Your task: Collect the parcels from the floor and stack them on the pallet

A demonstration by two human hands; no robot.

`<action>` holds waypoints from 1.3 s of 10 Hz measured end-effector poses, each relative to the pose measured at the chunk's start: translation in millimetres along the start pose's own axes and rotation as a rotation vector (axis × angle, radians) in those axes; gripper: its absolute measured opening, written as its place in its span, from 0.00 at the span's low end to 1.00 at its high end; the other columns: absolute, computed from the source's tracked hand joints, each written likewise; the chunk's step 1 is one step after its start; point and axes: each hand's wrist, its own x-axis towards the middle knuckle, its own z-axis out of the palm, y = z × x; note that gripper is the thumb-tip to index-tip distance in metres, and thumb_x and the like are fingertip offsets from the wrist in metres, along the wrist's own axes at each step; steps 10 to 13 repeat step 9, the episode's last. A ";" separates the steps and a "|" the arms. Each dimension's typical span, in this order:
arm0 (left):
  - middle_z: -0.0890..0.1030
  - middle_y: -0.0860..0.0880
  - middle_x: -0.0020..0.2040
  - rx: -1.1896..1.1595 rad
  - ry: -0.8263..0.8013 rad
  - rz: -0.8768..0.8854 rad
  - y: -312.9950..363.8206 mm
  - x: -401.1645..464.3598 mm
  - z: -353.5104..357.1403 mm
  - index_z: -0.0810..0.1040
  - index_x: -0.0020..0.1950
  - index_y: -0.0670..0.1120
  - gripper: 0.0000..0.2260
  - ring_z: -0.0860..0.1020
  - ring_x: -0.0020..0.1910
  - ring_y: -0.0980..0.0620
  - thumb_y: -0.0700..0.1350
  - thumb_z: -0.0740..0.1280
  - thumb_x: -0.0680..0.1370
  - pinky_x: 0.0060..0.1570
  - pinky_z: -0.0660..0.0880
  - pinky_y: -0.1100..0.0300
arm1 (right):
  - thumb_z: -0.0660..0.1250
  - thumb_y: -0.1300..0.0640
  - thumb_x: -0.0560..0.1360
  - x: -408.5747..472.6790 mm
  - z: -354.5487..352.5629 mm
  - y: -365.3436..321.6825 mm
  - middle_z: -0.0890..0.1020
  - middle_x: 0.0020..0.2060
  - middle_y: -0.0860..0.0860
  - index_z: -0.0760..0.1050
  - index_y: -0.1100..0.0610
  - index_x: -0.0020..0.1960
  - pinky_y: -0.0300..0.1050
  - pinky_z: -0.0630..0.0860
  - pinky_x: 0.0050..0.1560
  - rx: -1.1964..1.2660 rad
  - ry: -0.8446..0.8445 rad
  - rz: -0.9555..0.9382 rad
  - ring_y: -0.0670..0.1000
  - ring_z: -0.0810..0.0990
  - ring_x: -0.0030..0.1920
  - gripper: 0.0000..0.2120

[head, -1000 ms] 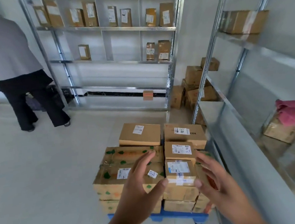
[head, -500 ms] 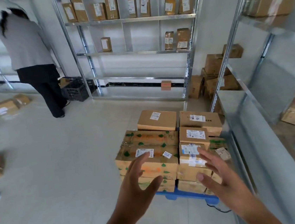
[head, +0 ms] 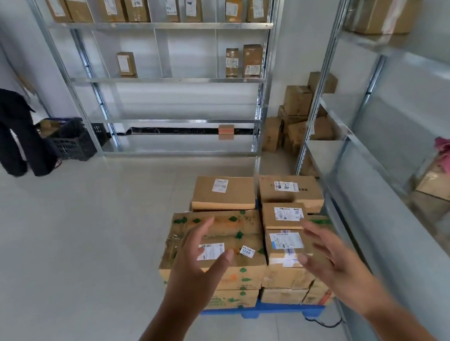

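Observation:
A blue pallet [head: 265,311] on the floor carries several stacked cardboard parcels. The near left parcel [head: 237,241] has green marks and white labels. A small labelled parcel [head: 285,243] lies at the near right, with two flat boxes [head: 225,191] behind. My left hand [head: 194,266] hovers in front of the near left parcel, fingers spread, holding nothing. My right hand [head: 332,264] is raised beside the small labelled parcel, fingers straight and empty. Neither hand touches a parcel as far as I can tell.
Metal shelving [head: 163,31] with parcels stands ahead and more shelving [head: 384,152] runs along the right, close to the pallet. A pile of boxes [head: 296,117] sits in the corner. A person [head: 2,117] stands at far left beside a black crate [head: 73,140]. Pale floor stretches left.
Both hands have drawn back from the stack and spread apart. The view swung left, then back toward the pallet, and the person now appears further left.

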 end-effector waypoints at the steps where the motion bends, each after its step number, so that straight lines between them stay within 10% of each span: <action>1: 0.76 0.63 0.72 0.017 -0.027 -0.028 -17.8 42.5 -13.3 0.69 0.77 0.63 0.33 0.73 0.72 0.61 0.66 0.69 0.71 0.72 0.75 0.48 | 0.72 0.41 0.76 35.3 14.5 1.5 0.70 0.74 0.36 0.64 0.26 0.72 0.41 0.71 0.67 -0.057 0.016 0.017 0.38 0.72 0.69 0.30; 2: 0.76 0.62 0.70 0.053 -0.049 -0.057 -38.8 90.3 -19.7 0.68 0.76 0.62 0.32 0.76 0.70 0.58 0.63 0.70 0.72 0.69 0.77 0.45 | 0.72 0.38 0.75 75.8 21.3 12.0 0.70 0.72 0.34 0.63 0.26 0.72 0.30 0.68 0.58 -0.075 0.026 0.054 0.29 0.70 0.63 0.30; 5: 0.71 0.66 0.64 0.171 0.002 -0.137 -138.4 248.9 22.5 0.66 0.73 0.65 0.27 0.76 0.64 0.55 0.51 0.75 0.79 0.55 0.80 0.56 | 0.71 0.29 0.69 262.7 27.6 97.3 0.71 0.71 0.35 0.63 0.31 0.74 0.48 0.72 0.68 -0.138 -0.021 0.149 0.44 0.72 0.71 0.36; 6: 0.72 0.59 0.69 0.214 0.037 -0.189 -190.3 303.3 47.5 0.67 0.75 0.64 0.28 0.73 0.65 0.55 0.53 0.74 0.79 0.53 0.80 0.57 | 0.69 0.25 0.65 337.9 38.9 130.2 0.67 0.66 0.23 0.64 0.26 0.71 0.38 0.70 0.61 -0.156 -0.039 0.145 0.35 0.71 0.66 0.36; 7: 0.72 0.51 0.76 0.264 0.061 -0.265 -258.8 362.1 76.8 0.68 0.78 0.59 0.29 0.74 0.68 0.50 0.54 0.74 0.79 0.61 0.81 0.45 | 0.68 0.27 0.65 414.4 60.2 182.2 0.69 0.61 0.22 0.65 0.25 0.66 0.31 0.68 0.58 -0.207 -0.082 0.123 0.27 0.70 0.63 0.30; 9: 0.68 0.50 0.79 0.369 0.083 -0.365 -380.6 444.0 117.6 0.69 0.79 0.56 0.31 0.71 0.74 0.47 0.53 0.76 0.78 0.73 0.73 0.43 | 0.76 0.45 0.74 534.9 111.8 292.9 0.69 0.76 0.46 0.66 0.45 0.78 0.44 0.65 0.65 -0.424 -0.139 0.093 0.43 0.66 0.71 0.36; 13: 0.68 0.50 0.79 0.369 0.083 -0.365 -380.6 444.0 117.6 0.69 0.79 0.56 0.31 0.71 0.74 0.47 0.53 0.76 0.78 0.73 0.73 0.43 | 0.76 0.45 0.74 534.9 111.8 292.9 0.69 0.76 0.46 0.66 0.45 0.78 0.44 0.65 0.65 -0.424 -0.139 0.093 0.43 0.66 0.71 0.36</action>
